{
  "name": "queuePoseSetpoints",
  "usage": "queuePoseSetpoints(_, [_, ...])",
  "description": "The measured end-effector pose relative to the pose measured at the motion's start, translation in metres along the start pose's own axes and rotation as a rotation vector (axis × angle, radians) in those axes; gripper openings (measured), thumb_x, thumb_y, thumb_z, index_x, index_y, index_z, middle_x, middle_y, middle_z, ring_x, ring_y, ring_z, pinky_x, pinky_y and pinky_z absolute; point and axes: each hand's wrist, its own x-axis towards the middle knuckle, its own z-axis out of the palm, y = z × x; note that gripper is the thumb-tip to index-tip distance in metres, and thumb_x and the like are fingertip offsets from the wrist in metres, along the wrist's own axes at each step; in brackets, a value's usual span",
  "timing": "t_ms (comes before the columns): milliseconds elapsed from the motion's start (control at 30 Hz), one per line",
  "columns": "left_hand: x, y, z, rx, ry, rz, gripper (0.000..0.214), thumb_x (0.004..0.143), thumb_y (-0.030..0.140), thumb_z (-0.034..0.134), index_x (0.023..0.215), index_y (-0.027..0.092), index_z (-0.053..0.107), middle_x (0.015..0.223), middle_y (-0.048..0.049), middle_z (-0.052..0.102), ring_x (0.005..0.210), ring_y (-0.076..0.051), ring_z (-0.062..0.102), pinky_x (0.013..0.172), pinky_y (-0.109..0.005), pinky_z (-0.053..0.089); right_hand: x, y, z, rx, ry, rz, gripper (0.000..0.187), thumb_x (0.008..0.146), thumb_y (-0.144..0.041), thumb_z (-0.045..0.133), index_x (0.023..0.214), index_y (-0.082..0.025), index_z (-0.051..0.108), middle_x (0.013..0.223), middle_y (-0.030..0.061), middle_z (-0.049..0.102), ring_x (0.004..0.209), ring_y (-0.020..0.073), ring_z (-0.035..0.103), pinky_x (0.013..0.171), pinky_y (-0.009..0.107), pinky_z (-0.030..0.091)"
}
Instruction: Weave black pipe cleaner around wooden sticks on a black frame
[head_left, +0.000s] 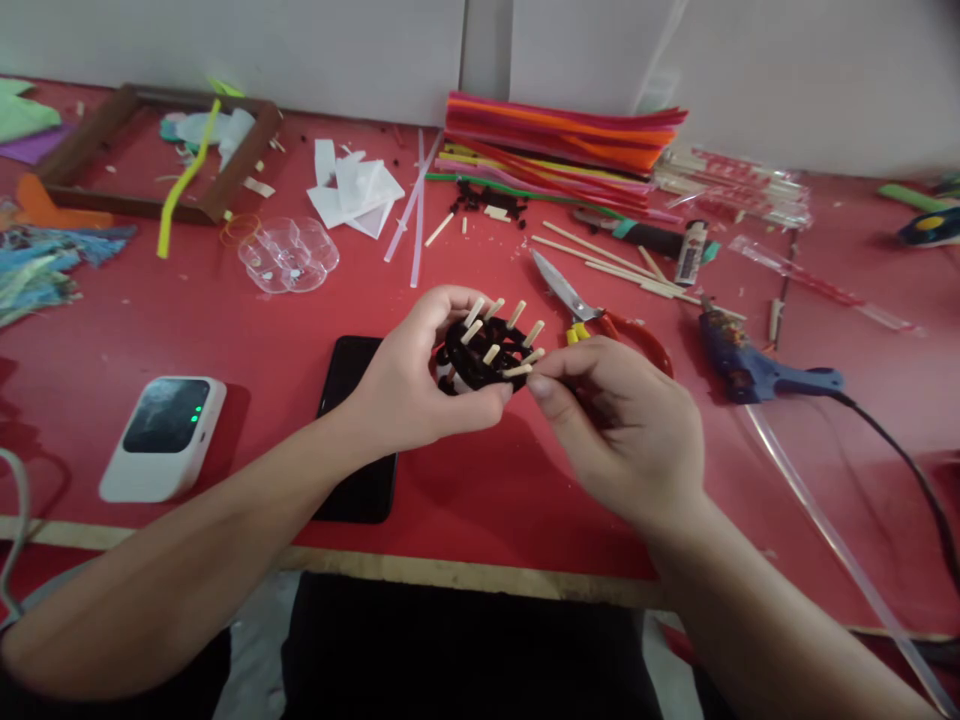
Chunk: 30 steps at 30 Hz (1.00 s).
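My left hand (427,375) is closed around a small black ring-shaped weave (469,370) with several short wooden sticks standing up out of it, held above the table. At the weave's right side, my right hand (622,425) pinches a dark strand, which looks like black pipe cleaner (574,395). Its thumb and forefinger are beside the tip of the nearest stick (517,371). My palms hide part of the weave and most of the strand. Just behind my right hand lie scissors (570,290) with red handles.
A black phone (360,490) lies under my left wrist, with a white device (165,435) to its left. On the right rests a blue glue gun (750,355) with a cable. Coloured pipe cleaners (555,140), wooden sticks (592,255), a clear tray (289,257) and a brown frame (124,200) lie farther back.
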Motion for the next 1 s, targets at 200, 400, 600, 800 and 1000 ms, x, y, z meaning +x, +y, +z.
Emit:
queuePoseSetpoints(200, [0.0, 0.001, 0.002, 0.045, 0.038, 0.029, 0.053, 0.069, 0.022, 0.08, 0.114, 0.023, 0.052, 0.104, -0.0024, 0.066, 0.084, -0.017, 0.068, 0.066, -0.028, 0.056, -0.006, 0.0, 0.007, 0.142, 0.013, 0.2, 0.007, 0.098, -0.025, 0.063, 0.093, -0.023, 0.069, 0.075, -0.0018, 0.064, 0.062, 0.0106, 0.056, 0.058, 0.027, 0.045])
queuePoseSetpoints(400, [0.0, 0.002, 0.002, 0.051, 0.046, 0.019, 0.053, 0.068, 0.023, 0.08, 0.113, 0.024, 0.051, 0.104, -0.0022, 0.066, 0.085, -0.018, 0.069, 0.067, -0.028, 0.057, -0.005, 0.0, 0.01, 0.249, 0.007, 0.319, 0.012, 0.1, -0.03, 0.061, 0.093, -0.022, 0.064, 0.064, -0.0046, 0.055, 0.053, 0.0096, 0.047, 0.05, 0.025, 0.04])
queuePoseSetpoints(600, [-0.001, 0.003, 0.001, 0.101, 0.044, 0.022, 0.054, 0.071, 0.022, 0.081, 0.117, 0.024, 0.052, 0.11, -0.0047, 0.067, 0.093, -0.021, 0.07, 0.077, -0.033, 0.059, -0.001, 0.009, 0.013, 0.53, 0.011, 0.371, 0.017, 0.1, -0.033, 0.062, 0.088, -0.021, 0.059, 0.065, -0.0049, 0.055, 0.051, 0.0091, 0.051, 0.046, 0.022, 0.045])
queuePoseSetpoints(800, [0.002, -0.006, -0.006, 0.046, 0.159, -0.009, 0.058, 0.07, 0.024, 0.082, 0.118, 0.024, 0.05, 0.113, -0.0047, 0.063, 0.098, -0.021, 0.068, 0.083, -0.034, 0.059, 0.008, 0.032, 0.001, 0.483, 0.207, 0.304, 0.02, 0.103, -0.036, 0.06, 0.087, -0.024, 0.055, 0.067, -0.0049, 0.056, 0.053, 0.011, 0.057, 0.047, 0.023, 0.05])
queuePoseSetpoints(1000, [0.004, -0.015, -0.008, -0.018, 0.17, -0.012, 0.06, 0.078, 0.03, 0.082, 0.125, 0.026, 0.046, 0.123, -0.0058, 0.061, 0.107, -0.02, 0.067, 0.087, -0.033, 0.059, 0.004, 0.032, -0.005, -0.104, 0.226, 0.176, 0.025, 0.105, -0.034, 0.055, 0.083, -0.024, 0.055, 0.055, -0.0061, 0.053, 0.047, 0.0106, 0.052, 0.048, 0.026, 0.04])
